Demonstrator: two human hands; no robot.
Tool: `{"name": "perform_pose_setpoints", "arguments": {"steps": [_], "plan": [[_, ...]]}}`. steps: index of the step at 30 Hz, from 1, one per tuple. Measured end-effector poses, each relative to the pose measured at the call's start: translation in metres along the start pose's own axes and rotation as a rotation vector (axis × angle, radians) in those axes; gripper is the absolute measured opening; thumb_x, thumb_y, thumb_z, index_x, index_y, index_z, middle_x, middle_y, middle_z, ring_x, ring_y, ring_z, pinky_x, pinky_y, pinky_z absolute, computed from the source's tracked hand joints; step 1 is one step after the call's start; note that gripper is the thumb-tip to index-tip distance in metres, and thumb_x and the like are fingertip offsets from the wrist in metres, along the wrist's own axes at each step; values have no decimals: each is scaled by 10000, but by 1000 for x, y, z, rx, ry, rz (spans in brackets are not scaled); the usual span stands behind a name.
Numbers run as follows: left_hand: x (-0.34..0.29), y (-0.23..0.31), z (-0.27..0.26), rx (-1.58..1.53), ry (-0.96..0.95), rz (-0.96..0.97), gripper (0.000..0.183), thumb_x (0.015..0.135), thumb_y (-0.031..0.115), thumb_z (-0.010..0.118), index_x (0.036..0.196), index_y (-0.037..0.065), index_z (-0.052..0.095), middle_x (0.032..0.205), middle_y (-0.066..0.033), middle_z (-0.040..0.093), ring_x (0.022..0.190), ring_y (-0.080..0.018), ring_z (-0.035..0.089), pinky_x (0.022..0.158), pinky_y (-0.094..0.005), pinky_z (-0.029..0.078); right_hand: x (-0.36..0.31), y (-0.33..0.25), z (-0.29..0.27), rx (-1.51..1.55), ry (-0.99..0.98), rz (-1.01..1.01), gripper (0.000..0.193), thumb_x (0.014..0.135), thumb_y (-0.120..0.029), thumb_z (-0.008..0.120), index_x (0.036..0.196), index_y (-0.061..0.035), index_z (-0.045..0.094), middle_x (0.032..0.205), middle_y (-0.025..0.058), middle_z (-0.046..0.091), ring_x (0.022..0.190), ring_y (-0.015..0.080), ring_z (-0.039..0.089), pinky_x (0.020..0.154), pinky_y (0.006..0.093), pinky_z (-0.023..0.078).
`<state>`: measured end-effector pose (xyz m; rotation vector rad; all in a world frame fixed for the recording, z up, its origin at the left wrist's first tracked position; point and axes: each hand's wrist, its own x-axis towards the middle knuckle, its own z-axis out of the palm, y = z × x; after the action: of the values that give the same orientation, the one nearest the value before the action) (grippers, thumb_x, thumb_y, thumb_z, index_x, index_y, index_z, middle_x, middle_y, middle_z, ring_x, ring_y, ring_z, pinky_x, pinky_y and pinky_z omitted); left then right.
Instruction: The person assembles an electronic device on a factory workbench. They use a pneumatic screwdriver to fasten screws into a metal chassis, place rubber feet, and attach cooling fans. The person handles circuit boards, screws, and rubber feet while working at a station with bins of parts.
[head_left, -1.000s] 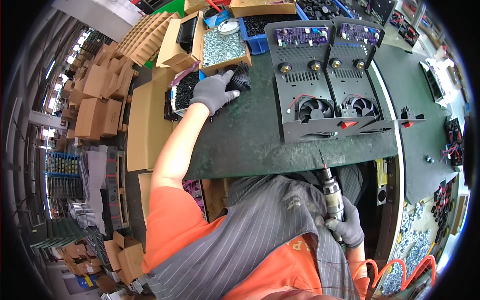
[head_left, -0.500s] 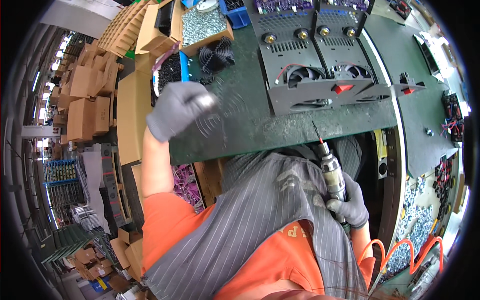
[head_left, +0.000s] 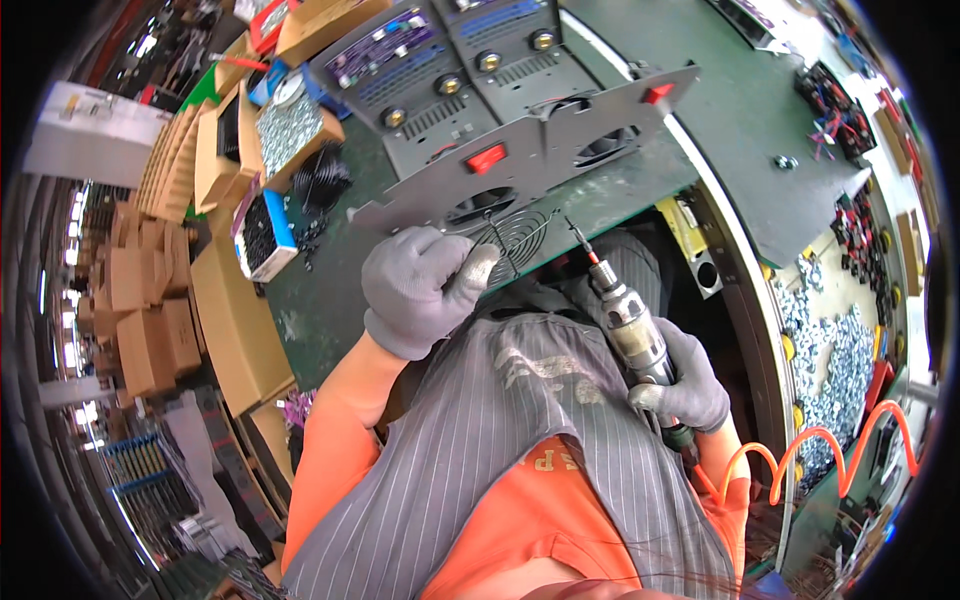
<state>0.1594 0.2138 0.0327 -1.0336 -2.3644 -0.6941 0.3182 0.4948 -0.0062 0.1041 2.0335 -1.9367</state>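
My left hand [head_left: 420, 285], in a grey glove, pinches the rim of a black wire fan guard [head_left: 522, 235]. The guard's rings hang just in front of the grey metal chassis [head_left: 540, 135], near the bench's front edge. Behind the chassis panel sit round black fans [head_left: 605, 145]; red rocker switches [head_left: 487, 159] show on its face. My gloved right hand [head_left: 690, 380] wraps round a pneumatic screwdriver [head_left: 635, 335], its long bit pointing up toward the guard. Bit and guard are close; whether they touch I cannot tell.
At left on the green bench [head_left: 335, 315] stand a box of black screws [head_left: 265, 235], a pile of black fan guards [head_left: 322, 178] and a carton of silver hardware [head_left: 290, 130]. An orange coiled hose [head_left: 815, 440] runs at right. Loose metal parts [head_left: 835, 370] lie beyond it.
My left hand has brought the fan guard rightward to the front of the chassis. The view has turned, so the bench looks shifted. The screwdriver stays in my right hand, slightly more tilted.
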Motion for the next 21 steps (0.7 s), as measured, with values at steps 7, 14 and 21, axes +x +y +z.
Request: {"name": "perform_pose_setpoints", "arguments": {"steps": [7, 14, 21], "plan": [[18, 4, 15, -62, -144, 223, 241, 791, 282, 775, 711, 99, 639, 597, -54, 540, 533, -254, 543, 483, -372, 421, 0, 15, -15, 63, 5, -11, 767, 656, -300, 866, 1271, 26, 541, 903, 55, 643, 787, 94, 588, 736, 275, 494], [33, 11, 68, 23, -217, 50, 232, 897, 321, 636, 855, 94, 661, 648, -91, 574, 597, -295, 594, 550, -434, 465, 17, 1, -57, 68, 131, -52, 823, 634, -348, 863, 1281, 44, 538, 978, 40, 609, 879, 130, 554, 817, 297, 466], [46, 27, 103, 73, -258, -170, 257, 935, 329, 554, 1021, 121, 678, 720, -92, 635, 660, -306, 647, 606, -440, 521, 31, -31, -90, -59, 184, 89, 619, 616, -262, 806, 1123, 11, 578, 878, 9, 583, 774, 104, 528, 701, 263, 451]]}}
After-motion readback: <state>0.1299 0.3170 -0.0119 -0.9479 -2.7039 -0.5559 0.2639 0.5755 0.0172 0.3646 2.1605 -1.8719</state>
